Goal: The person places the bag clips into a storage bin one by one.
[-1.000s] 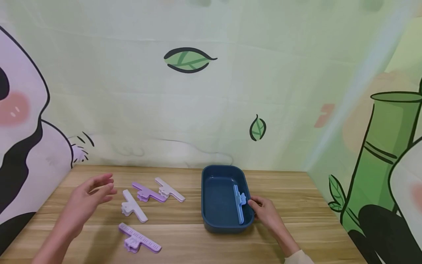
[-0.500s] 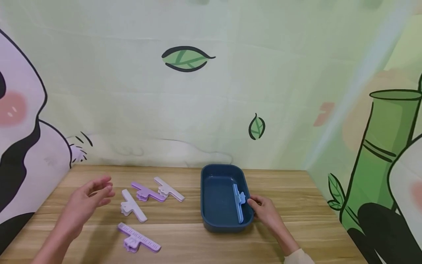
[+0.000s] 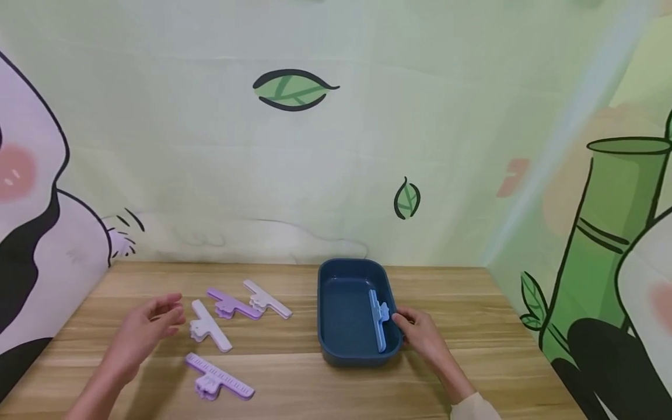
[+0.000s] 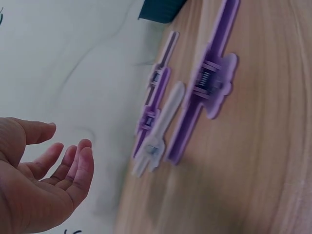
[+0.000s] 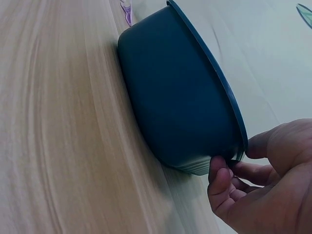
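Observation:
My left hand (image 3: 147,331) hovers over the left of the table with fingers loosely bent and nothing in them. Just right of its fingertips lies a white bag clip (image 3: 211,326). A purple clip with ruler-like marks (image 3: 219,376) is nearer to me. Farther back, another purple clip (image 3: 233,303) lies beside a second white clip (image 3: 266,299). All of them also show in the left wrist view, where a spring is visible in the near purple clip (image 4: 207,80). My right hand (image 3: 422,333) grips the right rim of a dark blue plastic bin (image 3: 362,361). Inside, a light blue clip (image 3: 378,321) leans along the right wall.
The wood-grain table (image 3: 283,385) ends at the back against a pale green cloth (image 3: 210,146) printed with leaves, bamboo and pandas. The bin stands right of the loose clips, near the table's back edge.
My left hand has lowered and shifted slightly right, closer to the near white clip. The right hand stays at the bin's rim, and the clips lie as before.

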Available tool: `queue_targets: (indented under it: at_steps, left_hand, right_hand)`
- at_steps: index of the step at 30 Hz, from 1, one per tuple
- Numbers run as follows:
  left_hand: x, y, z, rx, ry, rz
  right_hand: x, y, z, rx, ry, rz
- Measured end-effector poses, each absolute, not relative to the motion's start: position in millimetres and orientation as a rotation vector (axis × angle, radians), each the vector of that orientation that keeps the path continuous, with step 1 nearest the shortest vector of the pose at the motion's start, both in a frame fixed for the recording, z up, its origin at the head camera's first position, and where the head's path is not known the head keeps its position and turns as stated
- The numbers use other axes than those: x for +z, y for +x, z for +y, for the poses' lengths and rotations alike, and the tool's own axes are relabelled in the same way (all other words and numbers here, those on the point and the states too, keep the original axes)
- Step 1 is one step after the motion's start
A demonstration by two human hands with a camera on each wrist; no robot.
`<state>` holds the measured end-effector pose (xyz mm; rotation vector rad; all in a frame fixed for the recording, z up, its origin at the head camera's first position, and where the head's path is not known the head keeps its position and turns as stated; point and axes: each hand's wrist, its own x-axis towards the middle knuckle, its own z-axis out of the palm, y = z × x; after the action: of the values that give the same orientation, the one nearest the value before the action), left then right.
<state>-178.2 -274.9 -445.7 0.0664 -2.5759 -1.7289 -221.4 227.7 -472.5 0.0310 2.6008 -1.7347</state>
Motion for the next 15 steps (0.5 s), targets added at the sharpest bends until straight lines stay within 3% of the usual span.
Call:
queue_targets:
  at_steps: [15]
  left_hand:
    - [-483.9,-190.9,-282.4,-1.647,0.177,-2.69]
  right_hand:
    - [-474.0,-222.4,229.1,-1.747,0.015,2.6]
